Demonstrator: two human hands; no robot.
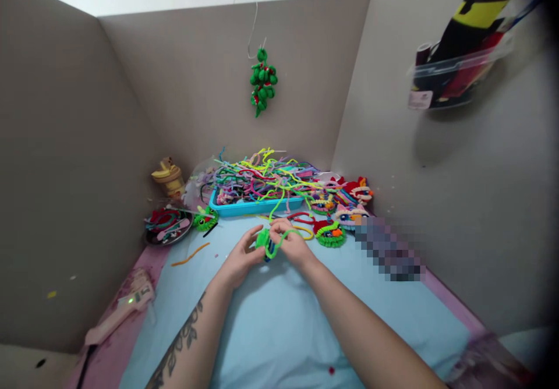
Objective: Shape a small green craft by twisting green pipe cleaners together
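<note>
Left hand: your left hand point(239, 258) pinches a small green coil point(262, 239) between thumb and fingers, just above the blue mat point(279, 325).
Right hand: your right hand point(293, 242) grips the free end of the green pipe cleaner point(283, 239), which loops out from the coil and back to your fingers.
Work piece: the coil has a dark blue part at its underside; what that part is cannot be told. It sits between both hands, mid-table, near the tray point(255, 207).
Step in hand: by my reading, you are winding the pipe cleaner round the coil, mid-turn, with a loop of slack left.
Next move calls for: a firm pinch on the coil by the left hand while the right draws the loop snug; loose tension would likely let the turns spring open.
Stock: the tray holds a tangled heap of mixed-colour pipe cleaners.
Finished pieces: several fuzzy round figures point(331, 233) lie right of the tray, close to your right hand.
Left side: a glue gun point(120, 310) lies at the table edge, well apart from the hands; a dish point(168, 227) of scraps stands beyond it.
Wall: a green bunch point(262, 81) hangs on a hook.
</note>
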